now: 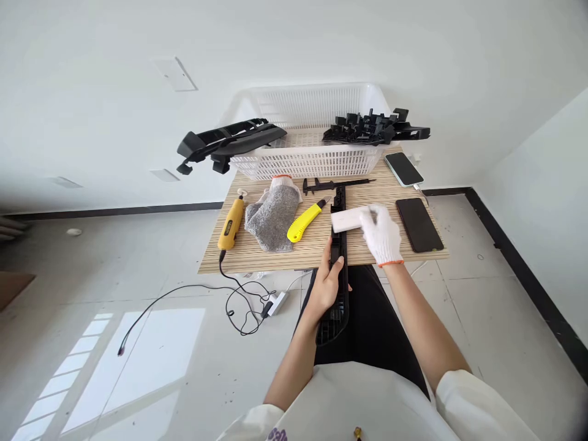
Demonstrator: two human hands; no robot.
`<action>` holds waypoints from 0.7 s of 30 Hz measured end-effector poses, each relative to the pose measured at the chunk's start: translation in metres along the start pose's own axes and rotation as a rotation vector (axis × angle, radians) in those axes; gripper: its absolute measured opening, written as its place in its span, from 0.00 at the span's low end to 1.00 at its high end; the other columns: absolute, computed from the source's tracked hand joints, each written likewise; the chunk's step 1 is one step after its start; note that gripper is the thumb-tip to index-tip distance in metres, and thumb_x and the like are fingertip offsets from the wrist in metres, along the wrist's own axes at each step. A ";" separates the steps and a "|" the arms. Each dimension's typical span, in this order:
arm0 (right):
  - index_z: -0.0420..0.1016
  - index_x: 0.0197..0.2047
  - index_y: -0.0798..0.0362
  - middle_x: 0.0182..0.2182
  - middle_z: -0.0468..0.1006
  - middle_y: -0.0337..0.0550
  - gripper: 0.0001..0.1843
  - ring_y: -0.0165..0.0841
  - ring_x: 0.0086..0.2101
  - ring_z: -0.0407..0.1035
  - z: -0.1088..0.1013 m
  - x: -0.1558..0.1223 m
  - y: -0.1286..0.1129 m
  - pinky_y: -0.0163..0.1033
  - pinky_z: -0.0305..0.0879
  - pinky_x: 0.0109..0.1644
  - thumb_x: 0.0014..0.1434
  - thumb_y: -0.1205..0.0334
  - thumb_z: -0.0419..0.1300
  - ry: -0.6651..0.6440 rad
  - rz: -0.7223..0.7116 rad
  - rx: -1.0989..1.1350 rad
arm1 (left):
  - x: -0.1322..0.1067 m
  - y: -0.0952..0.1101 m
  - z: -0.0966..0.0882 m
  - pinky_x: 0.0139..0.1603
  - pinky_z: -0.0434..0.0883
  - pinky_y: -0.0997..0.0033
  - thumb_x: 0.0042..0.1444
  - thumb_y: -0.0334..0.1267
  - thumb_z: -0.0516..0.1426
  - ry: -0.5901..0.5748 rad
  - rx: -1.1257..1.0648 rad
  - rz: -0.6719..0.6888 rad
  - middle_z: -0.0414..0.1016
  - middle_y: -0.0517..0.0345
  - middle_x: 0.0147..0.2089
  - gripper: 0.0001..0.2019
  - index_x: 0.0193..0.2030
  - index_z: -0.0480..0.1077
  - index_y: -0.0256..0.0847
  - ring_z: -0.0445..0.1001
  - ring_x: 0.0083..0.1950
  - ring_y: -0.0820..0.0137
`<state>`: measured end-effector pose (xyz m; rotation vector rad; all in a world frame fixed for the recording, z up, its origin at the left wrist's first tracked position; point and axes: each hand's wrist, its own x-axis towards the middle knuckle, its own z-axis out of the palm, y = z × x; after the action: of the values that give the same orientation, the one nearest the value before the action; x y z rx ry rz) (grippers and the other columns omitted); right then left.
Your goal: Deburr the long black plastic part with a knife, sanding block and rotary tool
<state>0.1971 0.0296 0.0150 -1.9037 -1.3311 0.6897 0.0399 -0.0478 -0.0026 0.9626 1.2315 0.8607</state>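
Note:
A long black plastic part (pixel 339 300) lies lengthwise before me, its far end on the table and its near end over my lap. My bare left hand (pixel 327 285) is wrapped round its middle, thumb on top. On my right hand (pixel 382 234) is a white knitted glove with an orange cuff. Its fingers pinch a flat white block (pixel 346 220), which lies across the upper part of the black piece. What the block is made of I cannot tell. Just left of the part rests a yellow utility knife (pixel 304 223), blade out.
A white plastic basket (pixel 303 164) with black plastic parts (pixel 362 127) stands at the back. On the wood-grain table (pixel 280 262) are a caliper (pixel 333 185), a grey cloth (pixel 274 219), a yellow corded rotary tool (pixel 231 225) and two phones (pixel 419 225). Cables and a power strip (pixel 278 303) lie on the floor.

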 end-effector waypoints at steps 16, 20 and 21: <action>0.71 0.56 0.47 0.31 0.80 0.41 0.26 0.28 0.21 0.71 0.007 0.004 0.005 0.32 0.67 0.23 0.60 0.42 0.58 -0.088 0.043 0.328 | 0.000 -0.003 -0.001 0.25 0.73 0.74 0.65 0.48 0.54 0.021 -0.002 0.012 0.62 0.46 0.69 0.37 0.76 0.41 0.54 0.72 0.24 0.79; 0.70 0.56 0.48 0.31 0.79 0.42 0.27 0.28 0.21 0.71 0.007 0.001 0.002 0.32 0.66 0.22 0.61 0.41 0.56 -0.046 0.097 0.413 | 0.000 -0.003 -0.001 0.26 0.75 0.73 0.65 0.47 0.54 0.021 0.008 0.026 0.51 0.50 0.75 0.35 0.75 0.42 0.59 0.72 0.23 0.82; 0.70 0.55 0.48 0.32 0.79 0.42 0.26 0.28 0.22 0.71 0.007 0.000 0.002 0.32 0.67 0.22 0.61 0.40 0.56 -0.013 0.098 0.408 | 0.000 -0.003 -0.001 0.26 0.75 0.73 0.66 0.47 0.54 0.018 0.011 0.024 0.50 0.51 0.76 0.35 0.75 0.42 0.59 0.72 0.23 0.82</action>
<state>0.1928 0.0308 0.0093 -1.6407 -1.0154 0.9450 0.0388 -0.0485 -0.0052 0.9817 1.2432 0.8844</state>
